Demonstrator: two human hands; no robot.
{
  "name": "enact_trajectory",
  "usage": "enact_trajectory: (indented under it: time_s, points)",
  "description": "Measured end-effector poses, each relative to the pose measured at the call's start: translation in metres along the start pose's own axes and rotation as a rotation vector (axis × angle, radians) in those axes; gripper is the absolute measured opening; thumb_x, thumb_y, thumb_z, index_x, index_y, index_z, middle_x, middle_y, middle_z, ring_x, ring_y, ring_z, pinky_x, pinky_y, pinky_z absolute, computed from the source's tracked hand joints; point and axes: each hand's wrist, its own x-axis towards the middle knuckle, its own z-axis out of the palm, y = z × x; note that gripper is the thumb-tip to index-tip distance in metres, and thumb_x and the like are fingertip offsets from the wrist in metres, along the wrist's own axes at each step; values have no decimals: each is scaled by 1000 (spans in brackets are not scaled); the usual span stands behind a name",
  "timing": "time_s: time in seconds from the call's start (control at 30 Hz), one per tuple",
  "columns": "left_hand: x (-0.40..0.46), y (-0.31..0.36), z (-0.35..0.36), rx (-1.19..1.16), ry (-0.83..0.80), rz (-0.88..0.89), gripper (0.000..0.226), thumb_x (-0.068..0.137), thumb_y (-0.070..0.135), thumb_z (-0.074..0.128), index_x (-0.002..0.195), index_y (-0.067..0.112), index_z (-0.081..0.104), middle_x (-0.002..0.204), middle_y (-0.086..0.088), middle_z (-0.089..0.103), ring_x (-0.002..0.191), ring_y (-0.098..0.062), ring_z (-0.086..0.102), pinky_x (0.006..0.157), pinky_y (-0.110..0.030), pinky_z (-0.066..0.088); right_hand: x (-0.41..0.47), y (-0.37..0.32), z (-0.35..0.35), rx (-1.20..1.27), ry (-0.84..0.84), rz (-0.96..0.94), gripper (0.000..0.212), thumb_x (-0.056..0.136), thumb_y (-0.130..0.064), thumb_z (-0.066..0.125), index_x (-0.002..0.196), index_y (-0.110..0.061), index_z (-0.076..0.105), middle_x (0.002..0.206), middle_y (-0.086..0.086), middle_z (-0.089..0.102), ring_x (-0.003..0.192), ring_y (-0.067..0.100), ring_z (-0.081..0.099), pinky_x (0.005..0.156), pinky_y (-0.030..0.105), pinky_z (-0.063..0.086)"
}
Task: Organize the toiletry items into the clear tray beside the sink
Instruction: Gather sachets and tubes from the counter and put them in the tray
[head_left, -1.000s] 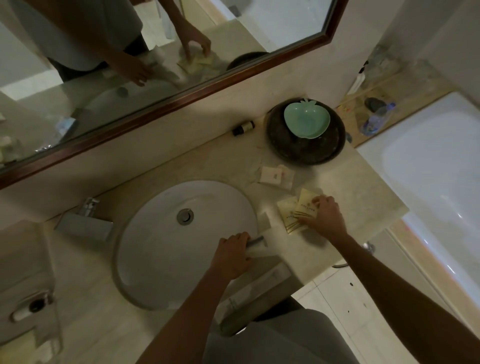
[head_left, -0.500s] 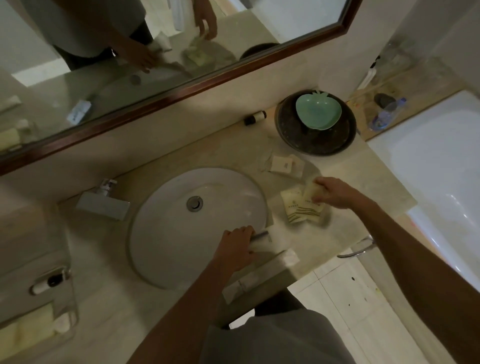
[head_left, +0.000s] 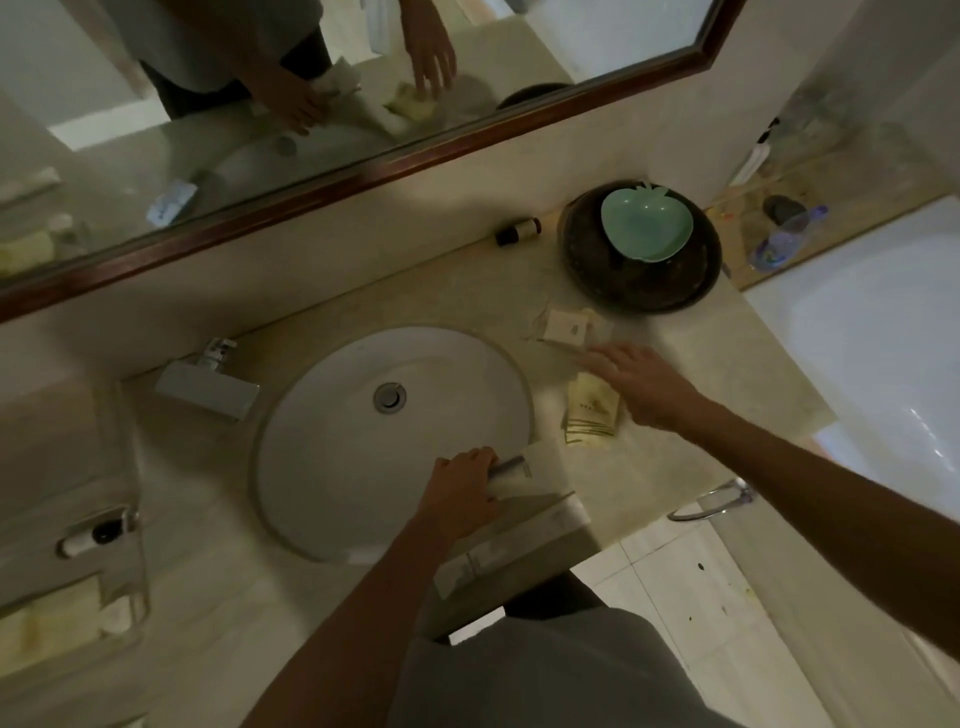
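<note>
2 hands (head_left: 641, 387), right grip apart over 1 yellow sachet stack (head_left: 592, 410) (count unclear), left hand (head_left: 462, 493) grip clamped on 1 tube (head_left: 511, 464)

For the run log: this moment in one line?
left hand: grips packets | right hand: open above yellow sachets | clear tray: far left

White round sink (head_left: 332, 457) set in beige tabletop (head_left: 457, 291), chrome tap (head_left: 208, 382) at its far-left edge. Wood-framed mirror (head_left: 363, 171) behind. Green apple-shaped dish (head_left: 647, 224) inside dark bowl (head_left: 641, 275). White bathtub (head_left: 878, 338) far right.
</note>
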Motion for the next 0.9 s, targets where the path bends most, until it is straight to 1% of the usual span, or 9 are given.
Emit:
enact_trajectory:
  time_s: [0.1, 0.2, 0.33, 0.5, 0.6, 0.7, 0.77, 0.8, 0.9]
  points:
    - [0, 2, 2, 2, 12, -3, 35, 79, 32, 61, 109, 23, 45, 107, 1, 57, 99, -21, 55, 89, -36, 34, 4, -4, 11, -175, -115, -215, 110, 67, -25, 82, 155, -27, 17, 164, 7, 11, 149, 33, 8, 116, 52, 20]
    - [-7, 1, 2, -18, 45, -6, 34, 79, 32, 62, 107, 23, 46, 106, 1, 57, 98, -21, 55, 86, -35, 33, 16, -14, 8, -238, -138, -347, 94, 64, -39, 81, 145, -27, 36, 154, 8, 35, 143, 33, 27, 115, 52, 23]
    - [-27, -17, -2, -58, 96, -64, 38, 77, 32, 62, 110, 22, 46, 108, 0, 57, 100, -23, 55, 87, -36, 32, 22, -26, 6, -204, -104, -391, 74, 64, -52, 76, 127, -26, 48, 125, 5, 58, 114, 24, 53, 105, 43, 38]
    - [-72, -72, -16, -97, 232, -137, 39, 72, 33, 60, 106, 20, 49, 103, -1, 58, 97, -25, 55, 85, -37, 34, 31, -106, -4, 248, -134, -99, 63, 69, -62, 66, 119, -30, 46, 103, -1, 66, 89, 21, 64, 86, 40, 51]
    - [-112, -119, -29, -119, 285, -183, 43, 69, 35, 58, 107, 17, 51, 103, -2, 59, 95, -28, 57, 82, -37, 35, 41, -196, -13, 566, -99, 15, 61, 71, -50, 74, 119, -24, 48, 100, -3, 61, 87, 18, 61, 74, 36, 52]
    - [-159, -168, -47, -135, 323, -210, 44, 71, 35, 56, 109, 13, 52, 104, -5, 60, 96, -30, 58, 83, -38, 35, 46, -287, -33, 997, -127, 63, 26, 79, -31, 70, 98, -19, 57, 86, -2, 60, 77, 16, 57, 73, 41, 49]
    - [-197, -205, -58, -135, 340, -250, 48, 76, 31, 63, 119, 12, 52, 114, -8, 60, 105, -29, 57, 90, -39, 34, 47, -343, -37, 1181, -162, 35, 14, 82, -22, 68, 89, -15, 59, 81, 1, 63, 71, 16, 59, 71, 47, 54]
    - [-217, -227, -63, -137, 343, -272, 51, 77, 28, 66, 122, 12, 51, 118, -8, 60, 109, -29, 56, 93, -39, 33, 48, -371, -38, 1205, -186, 46, 16, 82, -22, 71, 92, -19, 60, 86, 2, 66, 73, 17, 62, 71, 44, 56]
    - [-272, -292, -71, -109, 359, -339, 55, 74, 33, 64, 122, 12, 51, 118, -8, 60, 108, -28, 56, 92, -39, 35, 51, -441, -32, 1122, -214, 42, 50, 69, -37, 80, 112, -29, 57, 102, -3, 68, 91, 19, 67, 80, 40, 58]
